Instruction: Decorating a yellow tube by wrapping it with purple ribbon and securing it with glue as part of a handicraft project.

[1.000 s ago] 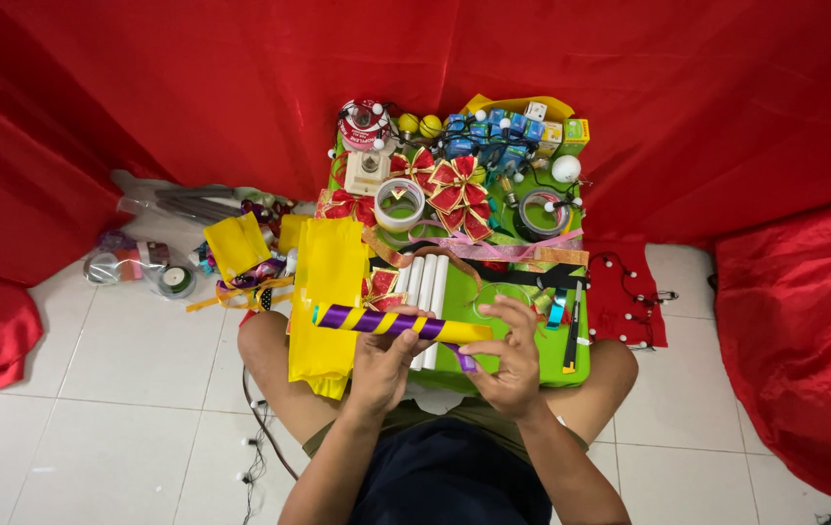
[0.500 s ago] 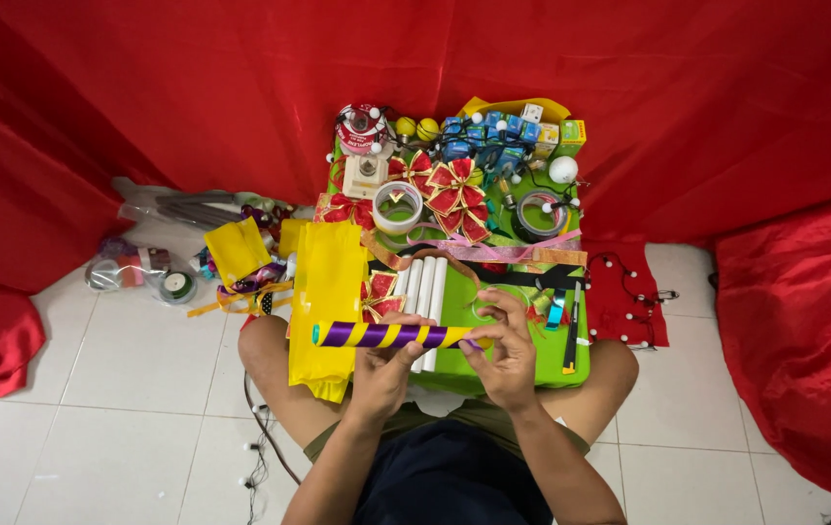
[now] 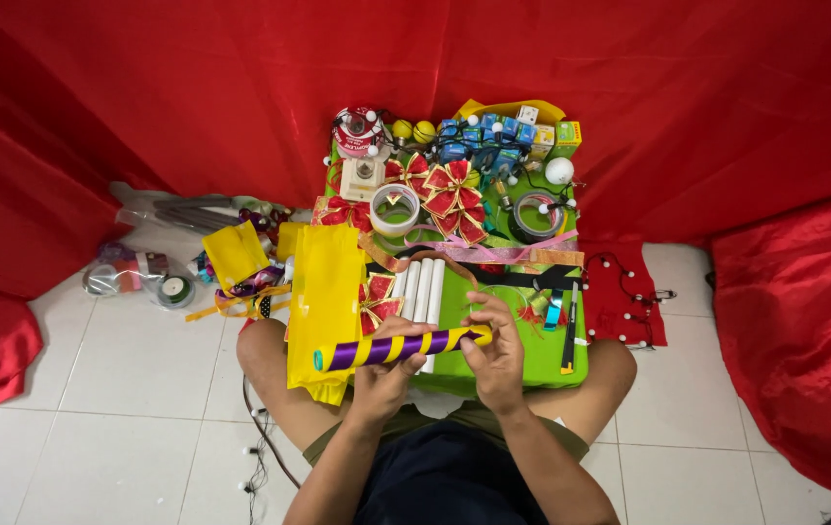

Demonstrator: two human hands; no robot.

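Both hands grip the purple-and-yellow striped tube point(image 3: 401, 347): your left hand point(image 3: 383, 374) wraps its middle, your right hand point(image 3: 495, 355) pinches its right end, level above the green tray's point(image 3: 571, 369) near edge.

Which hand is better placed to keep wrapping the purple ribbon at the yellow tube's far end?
Probably the right hand: its fingers sit at the ribbon end of the striped tube, while the left hand grips the tube's middle from below, steadying it.

Striped tube point(image 3: 398, 347) before tray point(image 3: 571, 365) (tape roll point(image 3: 395, 211) behind), bag point(image 3: 323, 292) left
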